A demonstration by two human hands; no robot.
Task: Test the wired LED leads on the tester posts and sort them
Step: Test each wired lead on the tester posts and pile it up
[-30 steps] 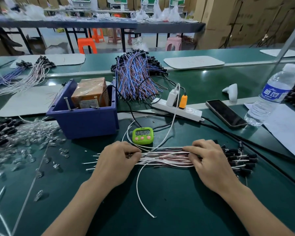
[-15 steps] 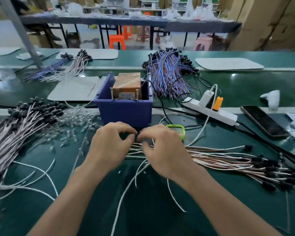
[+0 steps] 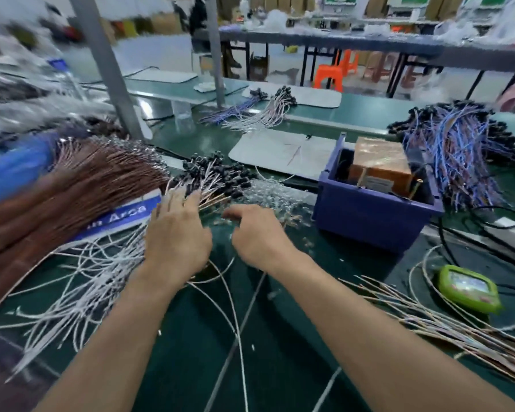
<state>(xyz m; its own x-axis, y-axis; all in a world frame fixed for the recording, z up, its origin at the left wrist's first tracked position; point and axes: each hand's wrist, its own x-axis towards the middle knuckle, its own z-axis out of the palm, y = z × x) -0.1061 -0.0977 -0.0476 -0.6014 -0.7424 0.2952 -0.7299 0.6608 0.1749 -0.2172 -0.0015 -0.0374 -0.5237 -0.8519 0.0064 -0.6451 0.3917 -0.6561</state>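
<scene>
A pile of white and brown LED leads with black caps (image 3: 211, 176) lies left of centre on the green bench, their white tails (image 3: 101, 278) fanned toward me. My left hand (image 3: 176, 236) rests on this pile with straight, spread fingers. Beside it, my right hand (image 3: 256, 233) hovers just over the bench with loosely curled fingers; I see nothing in it. The blue tester box (image 3: 369, 221) stands to the right, holding an orange-brown block (image 3: 381, 165) and thin metal posts (image 3: 414, 188). Another bundle of leads (image 3: 458, 337) lies at lower right.
A thick brown wire bundle (image 3: 57, 191) lies on a blue sign at the left. Clear loose LEDs (image 3: 274, 191) are scattered before the box. A green timer (image 3: 470, 288), a power strip (image 3: 506, 230) and a blue-purple wire heap (image 3: 458, 150) sit to the right. A grey post (image 3: 110, 69) rises behind.
My view has swung left. Both hands moved from the bundle in front of the box to the left pile, and the left hand's fingers have straightened out over it.
</scene>
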